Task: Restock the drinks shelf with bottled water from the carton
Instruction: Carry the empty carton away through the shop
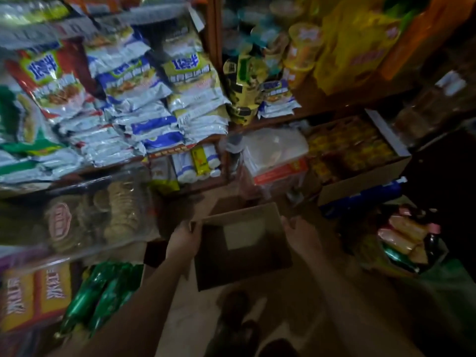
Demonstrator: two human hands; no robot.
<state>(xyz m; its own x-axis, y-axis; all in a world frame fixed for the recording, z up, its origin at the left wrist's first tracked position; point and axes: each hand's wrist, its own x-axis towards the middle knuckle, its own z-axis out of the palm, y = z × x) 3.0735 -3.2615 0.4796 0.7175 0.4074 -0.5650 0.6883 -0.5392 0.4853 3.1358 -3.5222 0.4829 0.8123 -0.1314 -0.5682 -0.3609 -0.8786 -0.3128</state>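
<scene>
- We had the carton (242,243) low in front of us, just below the wooden shelf edge (195,186), and it was our landmark for everything else.
- Our left hand (184,239) gripped the carton's left wall, fingers curled over the rim.
- Our right hand (300,234) sat at the carton's right wall, well apart from the left; the blur left us unable to tell whether it was gripping.
- Inside the carton we saw only a pale patch; no bottled water could be made out.
- Our judgement: both hands should have kept it level and square, clear of the green packets (103,292) left of the carton.
</scene>
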